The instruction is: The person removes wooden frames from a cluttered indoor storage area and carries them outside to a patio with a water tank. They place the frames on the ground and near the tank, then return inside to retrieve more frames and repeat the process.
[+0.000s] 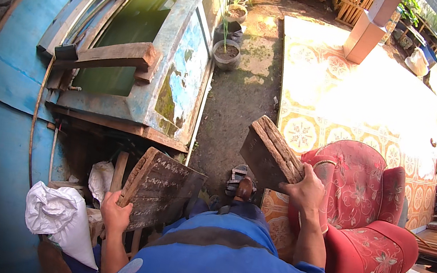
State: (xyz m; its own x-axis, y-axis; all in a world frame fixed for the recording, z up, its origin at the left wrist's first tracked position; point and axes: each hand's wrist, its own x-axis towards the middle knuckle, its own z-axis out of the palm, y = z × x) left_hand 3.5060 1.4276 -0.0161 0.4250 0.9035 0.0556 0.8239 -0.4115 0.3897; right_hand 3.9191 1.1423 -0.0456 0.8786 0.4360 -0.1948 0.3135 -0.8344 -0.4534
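In my left hand (116, 213) I grip the rough edge of a dark weathered wooden board (166, 188), tilted in front of my left side. Its face looks scuffed, with pale marks. My right hand (306, 193) is closed round the end of a second wooden board (270, 154), whose splintered light-brown edge faces up. This one is raised beside the red armchair. The two boards are apart, with my sandalled foot (239, 180) on the ground between them.
A water-filled tank (181, 81) with peeling blue paint stands at left, timber across its top. White sacks (63, 220) slump below it. Potted plants (226, 55) line the dark path. A red floral armchair (357, 188) sits at right, by the orange-patterned tiled floor (303, 113) and a pillar (367, 34).
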